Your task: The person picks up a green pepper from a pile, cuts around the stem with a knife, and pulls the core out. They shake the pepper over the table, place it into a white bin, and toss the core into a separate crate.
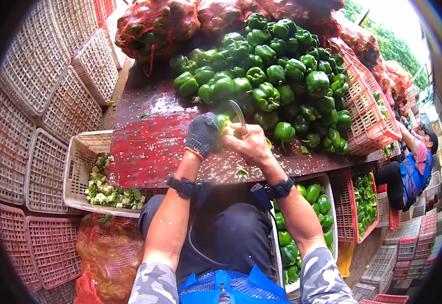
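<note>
Gloved left grip [202,134] on pepper [223,123], right grip [251,145] on knife [237,114], pepper heap [276,66] behind

No words, labels, brands, numbers or signs are showing clearly enough to be read anywhere in the view.

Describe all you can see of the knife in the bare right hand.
The thin, curved grey metal knife sticks up out of the bare right hand, which is closed round its handle and hides it. Only the narrow blade shows, arching leftward to a tip above the small green bell pepper gripped by the dark-gloved left hand. The blade's lower part meets the pepper; whether it cuts in cannot be told.
</note>
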Available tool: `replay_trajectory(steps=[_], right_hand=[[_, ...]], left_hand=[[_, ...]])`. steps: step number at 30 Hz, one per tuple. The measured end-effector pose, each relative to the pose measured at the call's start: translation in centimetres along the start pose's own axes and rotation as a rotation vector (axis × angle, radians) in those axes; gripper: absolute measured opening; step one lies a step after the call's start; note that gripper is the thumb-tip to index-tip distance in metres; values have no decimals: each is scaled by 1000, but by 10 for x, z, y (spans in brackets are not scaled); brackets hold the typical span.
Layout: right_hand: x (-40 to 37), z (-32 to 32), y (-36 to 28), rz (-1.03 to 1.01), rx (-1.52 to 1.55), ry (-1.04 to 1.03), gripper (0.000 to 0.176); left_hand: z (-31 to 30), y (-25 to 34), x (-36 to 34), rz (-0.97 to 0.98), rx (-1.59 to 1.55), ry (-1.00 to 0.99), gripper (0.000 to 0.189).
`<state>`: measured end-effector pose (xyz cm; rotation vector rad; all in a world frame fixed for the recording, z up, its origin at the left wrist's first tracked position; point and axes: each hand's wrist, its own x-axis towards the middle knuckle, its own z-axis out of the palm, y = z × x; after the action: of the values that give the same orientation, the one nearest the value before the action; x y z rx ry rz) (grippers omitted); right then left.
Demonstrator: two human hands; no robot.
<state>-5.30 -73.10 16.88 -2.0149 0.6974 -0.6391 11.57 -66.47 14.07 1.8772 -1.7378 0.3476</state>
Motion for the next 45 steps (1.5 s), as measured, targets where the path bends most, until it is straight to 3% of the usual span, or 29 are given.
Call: replay_trajectory(steps=[1,3,4,6,12,14,15,17,19,21,22,25,28,29,31,39,41,45], right_hand=[[0,1,-3,-1,1,0,35],[-3,4,-10,-68,71,68,31],[-2,6,-8,-70,70,70,31],[-2,9,-4,-183,-55,151,27],[-9,13,-25,-263,-75,241,22],[-8,16,-21,-347,-125,287,23],[-8,16,-20,-347,-125,287,23],[-7,17,-19,-444,-249,321,27],[-7,18,-21,-456,-255,324,30],[-10,18,-28,-494,-280,321,30],[-10,17,-28,-494,-280,322,30],[-9,17,-27,-518,-266,363,28],[-14,23,-28,-161,216,284,22],[-16,22,-30,-161,216,282,22],[-21,16,-39,86,397,219,22],[-20,7,-40,309,580,185,17],[-18,6,-33,428,854,144,17],[-15,5,-25,461,933,143,20]], left_hand=[[1,2,1,0,1,0,17],[4,8,3,-318,-156,16,21],[9,5,5,-303,-130,116,26],[19,3,1,-313,-122,119,26],[18,9,0,-349,-140,182,31],[5,18,3,-503,-162,182,13],[3,19,2,-503,-162,182,13],[3,19,2,-498,-236,301,14],[10,12,2,-477,-205,306,16],[16,5,1,-597,-129,234,16],[16,4,2,-578,-201,341,31],[14,1,3,-556,-252,338,28],[14,2,3,-523,-385,360,26],[16,1,3,-503,-467,370,25],[20,-1,1,-469,-404,341,25],[9,13,-1,-489,-363,367,23],[9,15,-1,-495,-447,420,23],[18,11,-1,-520,-355,389,25]])
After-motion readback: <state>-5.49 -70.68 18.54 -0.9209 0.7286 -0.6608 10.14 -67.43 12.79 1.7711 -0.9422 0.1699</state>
